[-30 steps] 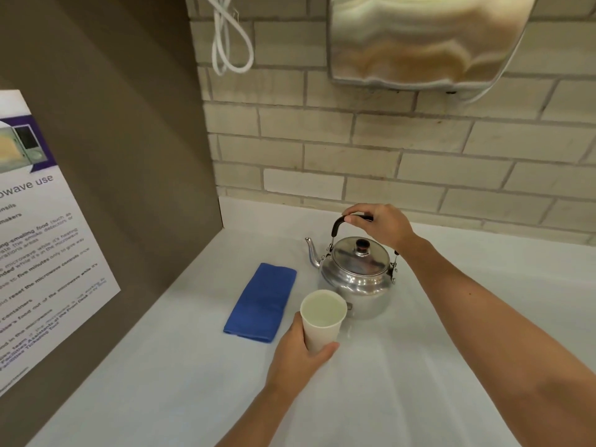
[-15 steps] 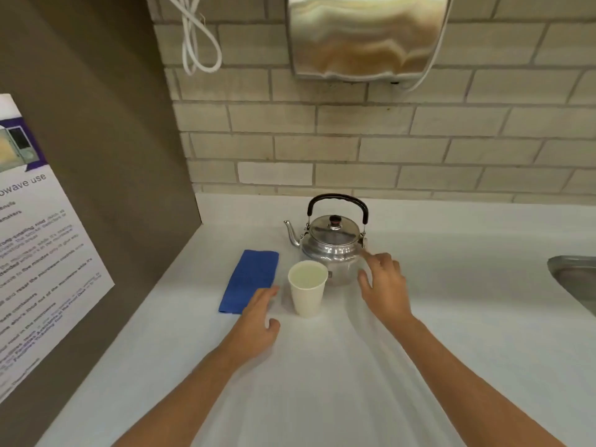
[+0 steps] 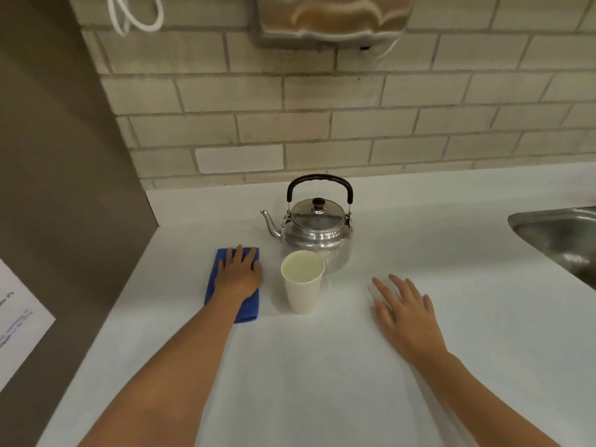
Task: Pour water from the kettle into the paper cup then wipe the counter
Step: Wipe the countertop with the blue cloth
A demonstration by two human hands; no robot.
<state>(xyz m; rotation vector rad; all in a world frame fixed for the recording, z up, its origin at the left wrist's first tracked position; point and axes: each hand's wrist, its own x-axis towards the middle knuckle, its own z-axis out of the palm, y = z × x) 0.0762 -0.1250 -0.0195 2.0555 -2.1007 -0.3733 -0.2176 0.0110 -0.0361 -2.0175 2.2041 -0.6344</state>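
Left hand flat on folded blue cloth, fingers spread, gripping nothing. Right hand open over tabletop. Water-filled white cup upright before shiny kettle.

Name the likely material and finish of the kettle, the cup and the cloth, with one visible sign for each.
Kettle: polished metal, probably steel or aluminium; mirror-like reflections, with a black handle.
Paper cup: matte off-white paper, judging by its thin rim and dull wall.
Cloth: soft blue fabric, possibly microfibre; it lies folded flat under the left hand.
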